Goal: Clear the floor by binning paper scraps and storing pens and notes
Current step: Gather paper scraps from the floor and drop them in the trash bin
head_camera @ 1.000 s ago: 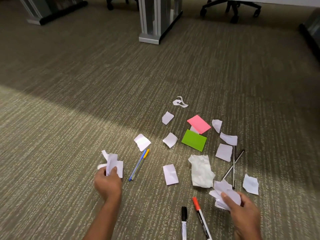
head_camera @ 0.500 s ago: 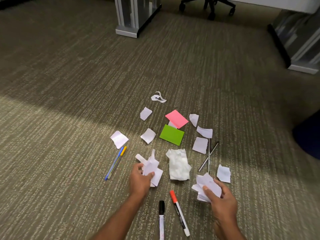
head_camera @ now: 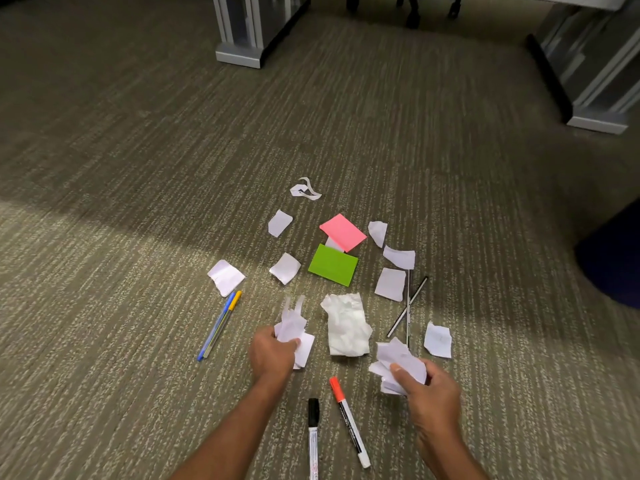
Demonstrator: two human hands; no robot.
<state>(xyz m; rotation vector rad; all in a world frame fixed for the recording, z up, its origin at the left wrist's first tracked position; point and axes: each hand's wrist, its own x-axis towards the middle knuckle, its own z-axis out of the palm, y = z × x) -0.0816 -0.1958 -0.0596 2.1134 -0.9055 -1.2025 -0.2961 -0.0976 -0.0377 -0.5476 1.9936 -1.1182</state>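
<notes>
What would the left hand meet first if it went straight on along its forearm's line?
Beyond the scraps that the left hand grips, probably the green sticky note, though depth is unclear.

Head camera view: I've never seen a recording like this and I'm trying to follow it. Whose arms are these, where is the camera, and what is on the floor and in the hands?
No machine here: a person wears one camera on the head, looking forward and down, so the arms at the bottom are their own. The left hand grips a bunch of white scraps, the right hand a second bunch. On the carpet lie more loose scraps, a crumpled white sheet, a pink note, a green note, a blue-and-yellow pair of pens, two thin crossed pens, and a black-capped marker beside a red-capped marker.
</notes>
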